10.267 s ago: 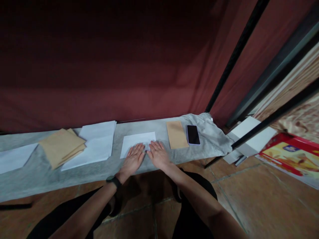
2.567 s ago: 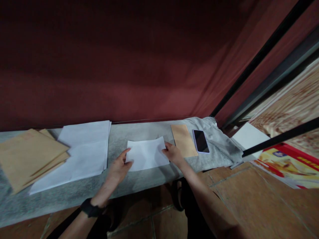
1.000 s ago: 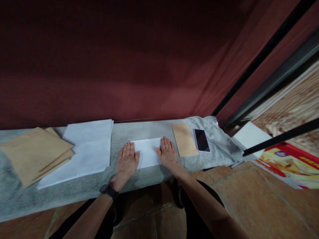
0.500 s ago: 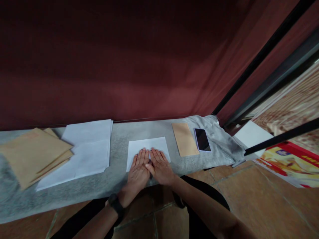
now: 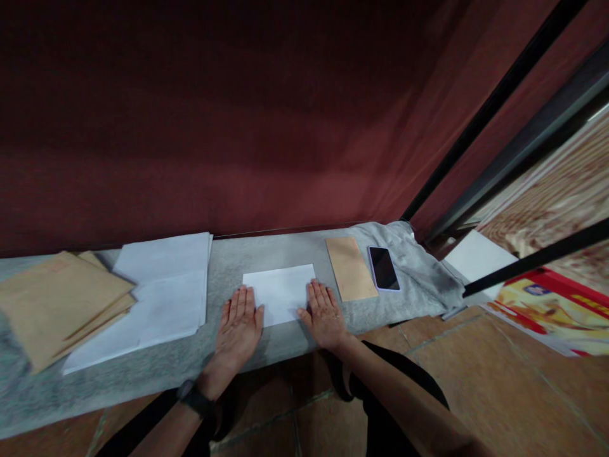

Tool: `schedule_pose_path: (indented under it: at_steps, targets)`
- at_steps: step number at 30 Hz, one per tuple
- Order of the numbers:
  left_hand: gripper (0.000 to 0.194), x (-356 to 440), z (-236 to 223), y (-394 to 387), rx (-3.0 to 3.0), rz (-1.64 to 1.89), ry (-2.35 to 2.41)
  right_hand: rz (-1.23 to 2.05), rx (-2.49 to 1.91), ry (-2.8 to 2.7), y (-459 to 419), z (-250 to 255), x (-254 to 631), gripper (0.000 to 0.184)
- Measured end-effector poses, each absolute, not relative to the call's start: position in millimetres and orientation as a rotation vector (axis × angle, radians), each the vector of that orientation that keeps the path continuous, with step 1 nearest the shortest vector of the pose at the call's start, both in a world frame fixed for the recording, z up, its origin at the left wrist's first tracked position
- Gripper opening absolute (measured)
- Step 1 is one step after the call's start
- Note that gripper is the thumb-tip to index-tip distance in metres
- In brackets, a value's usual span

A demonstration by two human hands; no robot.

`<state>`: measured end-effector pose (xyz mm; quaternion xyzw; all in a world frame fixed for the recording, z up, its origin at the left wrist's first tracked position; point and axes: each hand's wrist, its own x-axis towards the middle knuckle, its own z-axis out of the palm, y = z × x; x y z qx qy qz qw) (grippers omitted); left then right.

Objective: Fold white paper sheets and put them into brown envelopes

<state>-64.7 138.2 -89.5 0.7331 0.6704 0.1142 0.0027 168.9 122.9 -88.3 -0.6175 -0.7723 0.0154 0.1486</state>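
White sheet (image 5: pixel 283 293) lying flat on the grey cloth (image 5: pixel 271 249) of the bench, directly before the person and between both hands. Left hand (image 5: pixel 239 322) covers part of its left end; right hand (image 5: pixel 326 316) covers part of its right end. Both hands are palm-down with fingers extended and side by side, thumbs turned inward toward each other; neither is curled around anything, and the sheet appears pressed or steadied rather than gripped. How firmly they bear down cannot be told. The step in hand is judged to be smoothing the paper outward to its ends. A further move of the sheet would call for fingertips at an edge, since flat palms give no pinch. Orientation: the long axis runs left to right, roughly along the bench, with the far edge rising slightly toward the right; one long side faces the person, the other the red wall (image 5: pixel 266 184). To the right, well short of contact with the sheet, lie a brown paper rectangle (image 5: pixel 352 269) and, just beyond it, a phone (image 5: pixel 384 269).
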Motion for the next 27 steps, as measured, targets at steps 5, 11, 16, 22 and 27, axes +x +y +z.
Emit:
schedule_pose_path:
  at_steps: [5, 11, 16, 22, 27]
  targets:
    - [0.065, -53, -85, 153, 2.338, 0.427, 2.012, 0.131, -1.793, -2.176, 138, -74, 164, 0.061]
    - [0.061, -23, -88, 170, 2.444, 0.371, 1.791, 0.268, -1.669, -2.247, 167, -65, 137, 0.057]
    - [0.059, -17, -89, 178, 2.462, 0.315, 1.814, 0.259, -1.663, -2.311, 181, -74, 126, 0.054]
    - [0.061, -28, -85, 180, 2.440, 0.296, 1.952, 0.173, -1.782, -2.257, 193, -81, 137, 0.058]
    - [0.062, -39, -84, 181, 2.419, 0.224, 2.038, 0.157, -1.877, -2.158, 195, -77, 152, 0.058]
